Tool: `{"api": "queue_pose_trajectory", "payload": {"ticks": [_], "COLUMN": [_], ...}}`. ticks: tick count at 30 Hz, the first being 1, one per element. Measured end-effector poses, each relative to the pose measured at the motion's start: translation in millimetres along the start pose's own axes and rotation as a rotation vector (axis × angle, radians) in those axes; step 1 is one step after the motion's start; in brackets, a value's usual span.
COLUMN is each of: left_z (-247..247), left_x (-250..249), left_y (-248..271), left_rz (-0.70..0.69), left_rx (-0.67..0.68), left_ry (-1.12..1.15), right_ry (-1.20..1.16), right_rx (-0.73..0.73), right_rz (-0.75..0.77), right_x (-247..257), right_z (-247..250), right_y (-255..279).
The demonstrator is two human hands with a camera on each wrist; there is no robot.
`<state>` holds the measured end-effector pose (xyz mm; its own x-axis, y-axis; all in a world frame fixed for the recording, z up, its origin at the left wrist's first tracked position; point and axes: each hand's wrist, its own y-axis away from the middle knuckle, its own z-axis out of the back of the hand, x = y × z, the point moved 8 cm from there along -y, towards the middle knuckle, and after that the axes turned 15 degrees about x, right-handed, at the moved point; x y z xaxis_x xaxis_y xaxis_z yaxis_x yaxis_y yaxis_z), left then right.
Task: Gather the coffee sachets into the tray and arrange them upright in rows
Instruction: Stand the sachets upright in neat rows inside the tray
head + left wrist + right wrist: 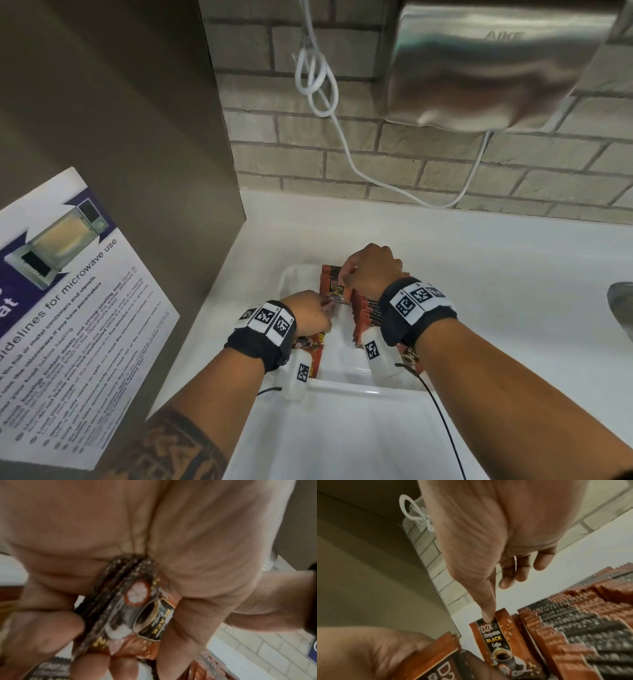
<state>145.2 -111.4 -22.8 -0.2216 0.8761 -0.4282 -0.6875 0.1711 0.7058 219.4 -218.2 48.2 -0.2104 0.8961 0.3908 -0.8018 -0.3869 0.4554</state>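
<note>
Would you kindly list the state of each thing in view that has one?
Left hand: grips a small bunch of sachets.
Right hand: fingertip touches the top of an upright sachet.
Row of sachets: upright, packed together in the tray.
Tray: on the counter, partly filled.
Cable: hangs looped on the wall.

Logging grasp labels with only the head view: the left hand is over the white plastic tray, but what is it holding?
Observer: The left hand grips a bundle of about three orange-brown foil coffee sachets, thumb against fingers.
Operator: And the right hand?
Observer: One digit of the right hand touches the top of an upright sachet labelled D2X Black Coffee; three fingers hang clear. Pinch or not, I cannot tell.
Operator: Anything beside it?
Observer: A dense row of upright sachets stands close beside it.
</note>
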Motion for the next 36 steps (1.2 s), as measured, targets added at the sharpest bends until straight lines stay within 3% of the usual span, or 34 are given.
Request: {"api": "queue_pose_trajectory", "payload": {"ticks": [14,28,32,36], "left_z": [7,8,10,18], "left_x": [-9,-10,-14,-10], "left_y": [-37,-34,-22,-6], "left_rz": [0.103,0.157,0.149,0.120], "left_rx": [0.085,0.160,0.166,0.143], "left_ry": [-0.121,-0.098,-0.067,0.121], "right_ry": [0.120,-0.002,-0.021,-0.066], "right_rx": [0.022,0.011,-0.009,-0.017], "right_rz": [-0.040,0.023,0.028,0.096], "right_x": [-7,-13,-13,-12], "right_z": [-12,-8,-2,6], "right_y": [-34,-33,-28,-20]}}
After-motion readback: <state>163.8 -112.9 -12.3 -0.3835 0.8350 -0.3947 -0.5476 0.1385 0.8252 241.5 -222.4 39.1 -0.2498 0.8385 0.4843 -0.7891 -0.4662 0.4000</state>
